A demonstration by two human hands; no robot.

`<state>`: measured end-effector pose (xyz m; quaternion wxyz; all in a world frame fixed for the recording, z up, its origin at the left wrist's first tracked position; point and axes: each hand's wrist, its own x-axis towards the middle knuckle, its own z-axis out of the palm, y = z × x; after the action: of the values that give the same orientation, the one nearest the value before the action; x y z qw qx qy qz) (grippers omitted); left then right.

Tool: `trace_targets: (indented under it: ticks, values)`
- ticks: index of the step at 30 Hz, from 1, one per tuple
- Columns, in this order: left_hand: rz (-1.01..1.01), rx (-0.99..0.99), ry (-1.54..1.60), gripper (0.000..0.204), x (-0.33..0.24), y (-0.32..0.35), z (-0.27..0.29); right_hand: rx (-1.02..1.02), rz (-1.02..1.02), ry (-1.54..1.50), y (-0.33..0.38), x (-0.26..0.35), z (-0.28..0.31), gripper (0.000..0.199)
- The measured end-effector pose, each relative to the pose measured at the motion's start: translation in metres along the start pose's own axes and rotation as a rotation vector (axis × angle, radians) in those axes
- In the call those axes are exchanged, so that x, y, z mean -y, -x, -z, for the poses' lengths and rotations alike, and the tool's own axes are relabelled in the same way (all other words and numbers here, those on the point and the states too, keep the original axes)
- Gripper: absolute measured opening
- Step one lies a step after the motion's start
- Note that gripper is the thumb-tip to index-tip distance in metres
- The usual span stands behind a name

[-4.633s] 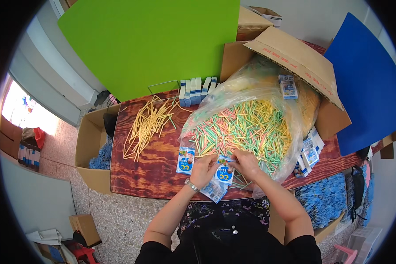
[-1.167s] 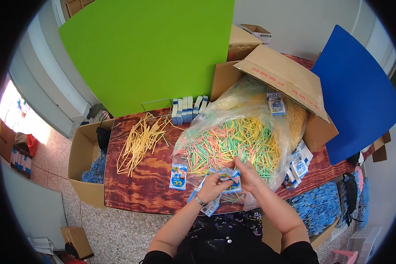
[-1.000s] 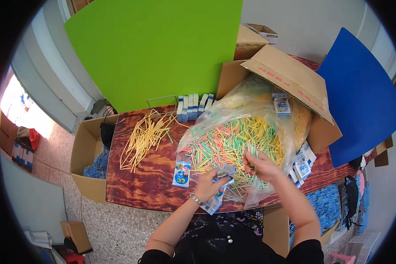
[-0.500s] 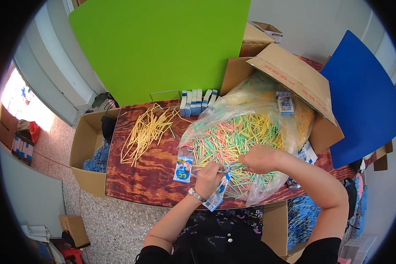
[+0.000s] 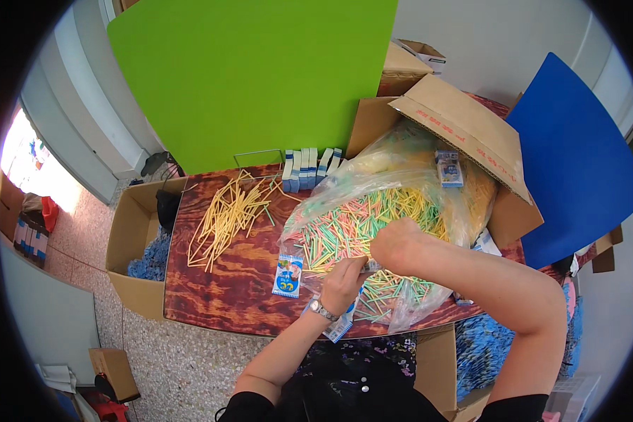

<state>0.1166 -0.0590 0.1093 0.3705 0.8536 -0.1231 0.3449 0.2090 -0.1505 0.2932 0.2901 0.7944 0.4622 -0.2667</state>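
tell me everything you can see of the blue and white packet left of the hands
The packet is rectangular, blue and white, with a printed picture and striped bands at its short ends. It looks like plastic film and lies printed side up on the reddish table beside the clear bag, apart from the left hand.

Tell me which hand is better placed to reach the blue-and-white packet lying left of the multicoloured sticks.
Probably the left hand: it is nearer the packet, while the right hand is farther off, over the multicoloured sticks. What the left hand grips is unclear.
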Motion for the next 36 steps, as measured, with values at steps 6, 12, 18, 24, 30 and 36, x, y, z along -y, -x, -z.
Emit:
trace_targets:
  ticks: [6, 12, 18, 24, 30, 36]
  values:
    - [0.178, -0.006, 0.204, 0.028, 0.004, -0.01, -0.004, -0.291, 0.032, -0.136, 0.016, -0.03, -0.005, 0.044]
    - [0.268, 0.045, 0.341, 0.021, 0.019, -0.002, 0.004, -0.73, 0.136, -0.666, 0.007, -0.072, -0.054, 0.042]
    - [0.511, 0.135, 0.31, 0.017, 0.062, 0.04, 0.074, -0.595, -0.193, -0.729, -0.055, -0.082, -0.151, 0.027]
    - [0.725, 0.403, 0.084, 0.02, 0.117, 0.082, 0.128, -0.832, -0.234, -0.25, -0.095, -0.044, -0.183, 0.028]
    - [0.73, 0.344, -0.185, 0.032, 0.118, 0.094, 0.109, -0.733, -0.103, -0.704, -0.106, 0.042, -0.185, 0.023]
    - [0.313, 0.096, -0.551, 0.047, 0.081, 0.068, 0.096, -0.878, -0.127, -0.587, -0.114, 0.052, -0.205, 0.023]
